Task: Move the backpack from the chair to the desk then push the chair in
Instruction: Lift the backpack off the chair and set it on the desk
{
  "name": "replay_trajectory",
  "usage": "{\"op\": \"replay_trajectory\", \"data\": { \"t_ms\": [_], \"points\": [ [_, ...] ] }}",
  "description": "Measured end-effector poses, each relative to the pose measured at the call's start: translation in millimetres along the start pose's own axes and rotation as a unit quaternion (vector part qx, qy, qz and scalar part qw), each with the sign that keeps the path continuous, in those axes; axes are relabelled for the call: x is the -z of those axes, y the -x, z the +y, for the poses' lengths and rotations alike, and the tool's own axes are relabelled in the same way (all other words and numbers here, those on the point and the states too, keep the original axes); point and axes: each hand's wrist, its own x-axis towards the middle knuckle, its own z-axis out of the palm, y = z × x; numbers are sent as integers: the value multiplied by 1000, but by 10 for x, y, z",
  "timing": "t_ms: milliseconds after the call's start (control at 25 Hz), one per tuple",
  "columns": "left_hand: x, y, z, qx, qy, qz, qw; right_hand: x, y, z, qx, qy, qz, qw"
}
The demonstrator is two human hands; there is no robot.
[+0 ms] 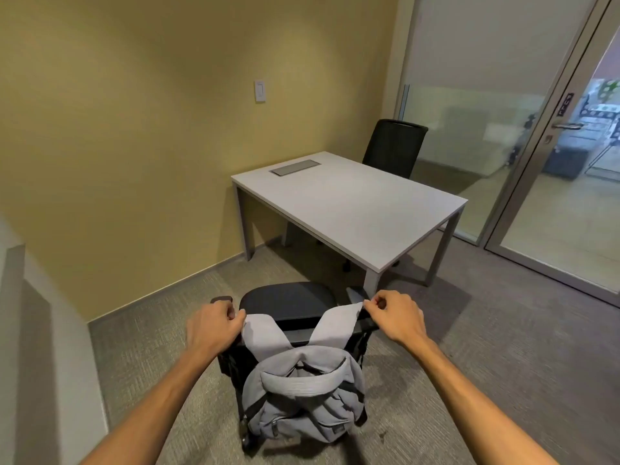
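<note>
A grey backpack [303,401] hangs on the back of a black office chair [288,298], its two shoulder straps looped over the backrest top. My left hand [214,327] is closed on the left strap at the chair's left corner. My right hand [394,317] pinches the right strap at the right corner. The chair stands pulled out, a short way in front of a white desk [349,203] whose top is bare. The chair's base is mostly hidden behind the backpack.
A second black chair [392,147] is tucked at the desk's far side. A grey cable hatch [294,167] is set into the desk near the yellow wall. Glass partition and a glass door [553,182] lie to the right. Grey carpet surrounds the chair.
</note>
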Motion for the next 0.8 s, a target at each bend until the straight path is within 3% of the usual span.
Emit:
{"op": "replay_trajectory", "data": {
  "t_ms": [160,280,400,600,800],
  "points": [
    [-52,-73,-31,13,-53,-14,998,-160,-17,-64,-45,8,-51,998],
    [-170,-180,-93,43,-134,-43,989,-262,-97,-114,-64,8,-47,997],
    [-284,-293,-130,86,-138,-90,983,-343,-134,-177,-78,19,-49,996],
    [-425,-520,-135,219,-53,-205,953,-511,-158,-297,-76,138,16,987],
    [-415,-681,-168,289,72,-263,917,-586,-182,-334,-102,194,4,976]
  ]
}}
